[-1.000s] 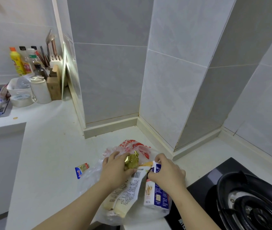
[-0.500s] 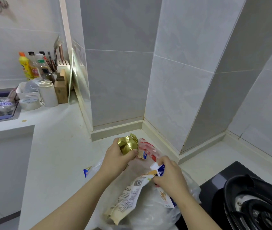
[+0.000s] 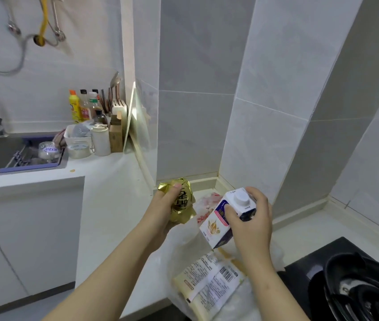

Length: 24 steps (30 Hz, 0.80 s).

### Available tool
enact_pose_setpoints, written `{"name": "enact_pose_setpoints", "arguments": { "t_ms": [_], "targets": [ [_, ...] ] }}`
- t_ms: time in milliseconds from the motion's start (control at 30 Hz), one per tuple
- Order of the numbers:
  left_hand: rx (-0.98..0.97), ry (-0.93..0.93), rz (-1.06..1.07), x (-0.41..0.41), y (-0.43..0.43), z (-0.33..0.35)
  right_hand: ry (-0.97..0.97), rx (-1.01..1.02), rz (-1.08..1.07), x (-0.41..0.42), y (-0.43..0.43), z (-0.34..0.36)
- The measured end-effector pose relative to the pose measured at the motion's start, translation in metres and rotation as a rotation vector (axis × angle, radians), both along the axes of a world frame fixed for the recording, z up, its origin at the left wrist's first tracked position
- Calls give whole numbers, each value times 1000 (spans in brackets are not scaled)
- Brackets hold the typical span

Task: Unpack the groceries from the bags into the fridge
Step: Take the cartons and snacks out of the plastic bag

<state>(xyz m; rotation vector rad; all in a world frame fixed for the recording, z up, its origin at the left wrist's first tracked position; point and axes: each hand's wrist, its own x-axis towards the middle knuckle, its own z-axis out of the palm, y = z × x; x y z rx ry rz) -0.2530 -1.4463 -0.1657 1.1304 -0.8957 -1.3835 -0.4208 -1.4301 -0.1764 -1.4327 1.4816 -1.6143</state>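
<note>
My left hand [image 3: 164,206] grips a gold foil-wrapped packet [image 3: 182,200] with dark lettering, held above the counter. My right hand [image 3: 249,217] holds a white and blue carton [image 3: 220,218] with a white screw cap, tilted, lifted over the clear plastic bag [image 3: 183,246]. A cream packet with a white label and barcode [image 3: 209,281] lies in the bag below the carton. A red-printed plastic bag [image 3: 207,201] shows between my hands. No fridge is in view.
A black gas stove with a pan support [image 3: 357,288] sits at the lower right. The white counter [image 3: 109,193] runs left to a sink [image 3: 10,154] with a glass bowl. Bottles [image 3: 79,107], a white jug [image 3: 100,140] and a knife block [image 3: 117,126] crowd the far corner.
Both hands rose out of the bag. My left hand lifted the gold packet higher, and my right hand pulled the carton up clear of the bag. The cream packet stayed in the bag.
</note>
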Motion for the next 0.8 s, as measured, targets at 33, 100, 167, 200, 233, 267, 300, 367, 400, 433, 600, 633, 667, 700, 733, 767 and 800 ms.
{"name": "enact_pose_setpoints", "arguments": {
  "t_ms": [33,100,167,200,233,267,300,367,400,433,600,633,667,700,733,767,800],
  "targets": [
    [-7,-24,-5,7,9,-2,-24,20,43,8,7,-1],
    [-6,-68,1,22,30,-6,-48,57,115,23,23,-4],
    [-6,-111,27,38,54,-8,-57,86,176,40,40,-9],
    [-4,-124,46,45,66,-9,-55,100,202,47,49,-11],
    [-2,-139,70,53,80,-9,-57,114,226,55,58,-13],
    [1,-154,97,61,93,-10,-63,129,248,63,68,-14],
    [10,-173,121,69,107,-10,-68,142,270,72,79,-15],
    [30,-218,153,87,136,-13,-62,163,321,88,103,-16],
    [44,-236,160,93,151,-14,-61,175,345,95,116,-17],
    [56,-247,163,100,167,-14,-66,182,363,102,129,-18],
    [65,-258,159,116,242,-14,-100,194,428,125,192,-21],
    [64,-264,169,119,255,-14,-109,197,451,128,203,-20],
    [64,-275,182,121,269,-15,-117,203,474,131,215,-19],
    [71,-290,197,124,282,-17,-119,207,495,135,226,-18],
    [76,-303,211,125,296,-17,-115,207,518,137,238,-17],
    [82,-313,228,126,311,-18,-109,208,546,139,249,-17],
    [83,-320,248,126,326,-20,-105,209,577,140,261,-16]
  ]
}}
